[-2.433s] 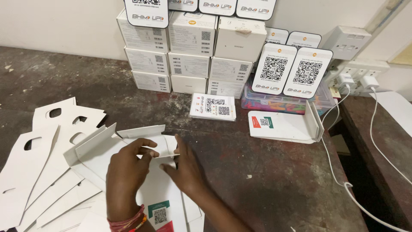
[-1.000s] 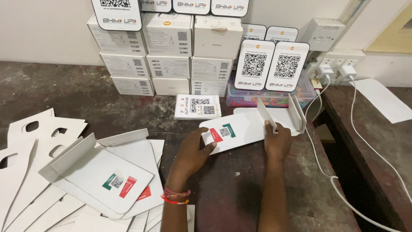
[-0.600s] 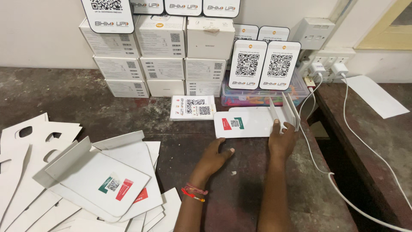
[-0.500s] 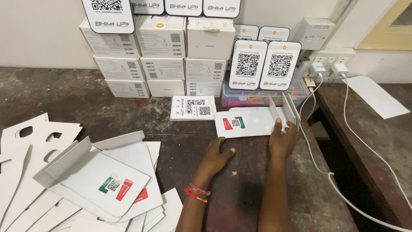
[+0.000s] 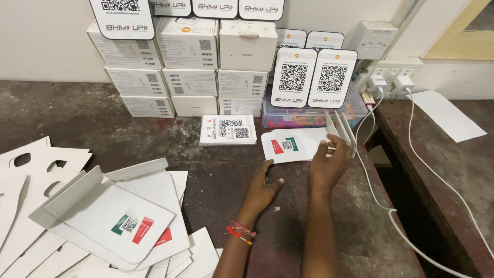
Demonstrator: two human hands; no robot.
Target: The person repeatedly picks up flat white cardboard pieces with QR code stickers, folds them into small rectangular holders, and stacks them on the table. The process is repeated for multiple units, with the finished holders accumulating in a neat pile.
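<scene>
Both hands touch the white stand.

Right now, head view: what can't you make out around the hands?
- Right hand: its fingertips, hidden behind the folded white card.
- Flat card stack: cut by left and bottom edges.
- Plastic box: contents blocked by two standing cards.
- Left hand: palm faces down, underside hidden.

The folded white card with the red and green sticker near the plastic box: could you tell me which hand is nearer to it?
Right. The right hand touches the folded white card at its upright flap; the left hand rests on the table just below its near edge.
</scene>
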